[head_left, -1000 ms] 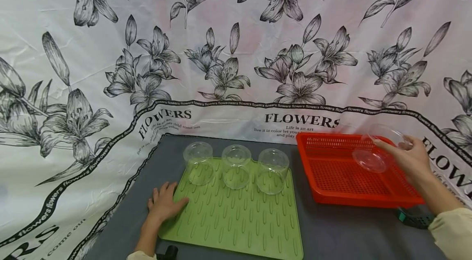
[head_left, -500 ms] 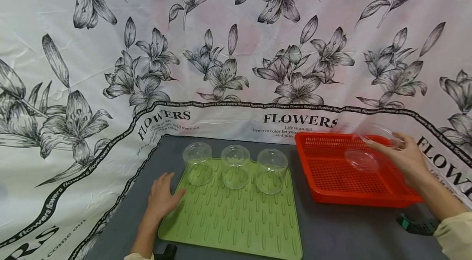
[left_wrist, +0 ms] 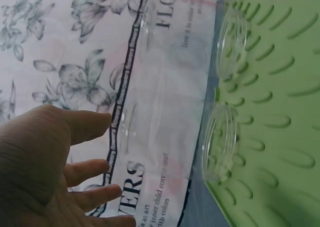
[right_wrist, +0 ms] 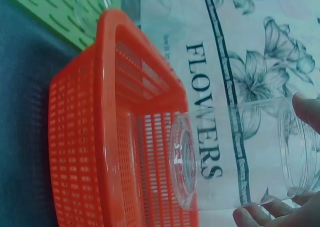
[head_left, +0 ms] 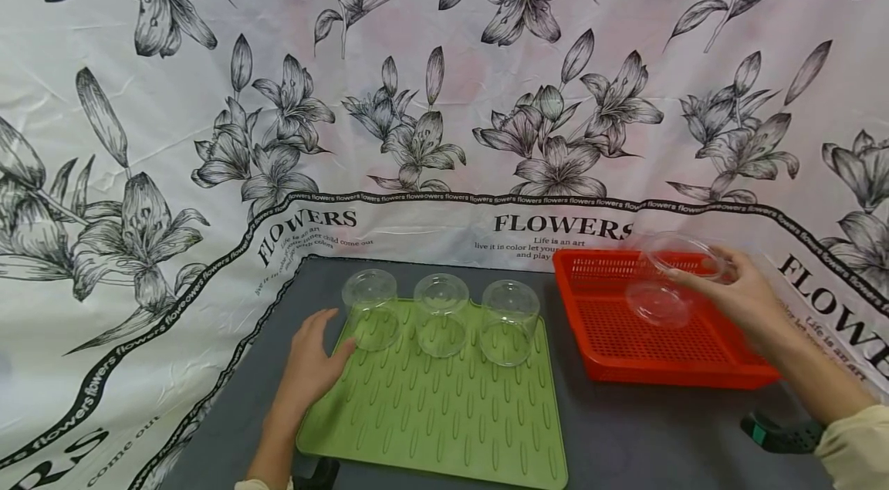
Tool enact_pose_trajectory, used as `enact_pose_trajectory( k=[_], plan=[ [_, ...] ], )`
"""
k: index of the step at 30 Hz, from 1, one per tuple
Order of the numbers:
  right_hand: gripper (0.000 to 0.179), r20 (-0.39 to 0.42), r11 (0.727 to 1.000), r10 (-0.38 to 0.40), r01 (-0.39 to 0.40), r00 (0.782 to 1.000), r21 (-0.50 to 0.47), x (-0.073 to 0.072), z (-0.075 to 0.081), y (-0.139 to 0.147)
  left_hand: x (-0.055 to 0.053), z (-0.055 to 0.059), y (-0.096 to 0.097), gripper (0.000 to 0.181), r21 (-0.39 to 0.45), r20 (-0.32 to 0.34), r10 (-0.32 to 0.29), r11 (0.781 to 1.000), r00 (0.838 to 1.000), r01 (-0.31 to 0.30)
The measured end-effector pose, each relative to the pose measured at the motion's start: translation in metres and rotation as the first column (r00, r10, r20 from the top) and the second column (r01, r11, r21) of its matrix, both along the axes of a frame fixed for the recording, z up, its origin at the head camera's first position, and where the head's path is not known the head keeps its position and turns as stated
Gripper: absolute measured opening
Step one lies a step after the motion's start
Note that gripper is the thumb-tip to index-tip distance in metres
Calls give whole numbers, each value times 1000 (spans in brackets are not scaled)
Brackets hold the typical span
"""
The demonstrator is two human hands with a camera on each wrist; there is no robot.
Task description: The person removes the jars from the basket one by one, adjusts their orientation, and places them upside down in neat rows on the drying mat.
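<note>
My right hand (head_left: pixel 746 297) holds a clear cylindrical cup (head_left: pixel 660 303) near its upper rim, over the red basket. In the right wrist view the thumb and fingers grip the ridged rim end of that cup (right_wrist: pixel 225 162), and its ringed base points toward the basket. Three similar clear cups stand in a row along the back of the green mat: a left one (head_left: pixel 375 324), a middle one (head_left: pixel 441 320) and a right one (head_left: pixel 510 324). Beside the left cup is my left hand (head_left: pixel 312 359), fingers and thumb spread with nothing between them.
The red perforated basket (head_left: pixel 604 376) sits right of the green ridged mat (head_left: pixel 437 428) on a dark grey table (head_left: pixel 625 436). Behind the table hangs a white cloth (head_left: pixel 417 228) printed with flowers. Both wrists wear dark bands.
My right hand has carried the cup leftward over the basket. My left hand has lifted from the mat's left edge and moved up toward the left cup.
</note>
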State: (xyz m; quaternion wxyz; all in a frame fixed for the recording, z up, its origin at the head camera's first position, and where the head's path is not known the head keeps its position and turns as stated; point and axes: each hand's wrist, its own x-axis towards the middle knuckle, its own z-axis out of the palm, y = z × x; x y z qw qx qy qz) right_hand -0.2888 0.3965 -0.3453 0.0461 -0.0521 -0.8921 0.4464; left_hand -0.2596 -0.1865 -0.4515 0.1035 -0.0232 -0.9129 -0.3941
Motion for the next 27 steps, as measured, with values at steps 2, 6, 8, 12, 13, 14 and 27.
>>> enact_pose_trajectory(
  k=[2, 6, 8, 12, 13, 14, 27],
  plan=[
    [107, 1, 1000, 25, -25, 1000, 3, 2, 1, -4, 1, 3, 4, 63, 13, 10, -2, 1000, 1000, 2],
    [103, -2, 998, 65, -65, 998, -16, 5, 2, -14, 4, 7, 11, 62, 29, 39, 9, 1000, 999, -10],
    [101, -4, 996, 81, -81, 997, -29, 6, 2, -18, 4, 8, 14, 60, 36, 47, 11, 999, 999, -13],
    [99, -11, 994, 109, -109, 994, -28, 9, 3, -28, 5, 9, 21, 58, 52, 35, 6, 999, 999, -8],
    [99, -14, 993, 113, -113, 994, -24, 9, 3, -31, 5, 9, 23, 58, 58, 27, 2, 998, 1000, -3],
    [99, -17, 993, 119, -120, 993, -20, 10, 4, -33, 5, 9, 24, 58, 60, 13, -2, 998, 1000, 1],
    [97, 12, 988, 155, -155, 988, 18, 18, 14, -53, 3, 13, 39, 57, 117, -7, -30, 993, 1000, 31]
  ],
)
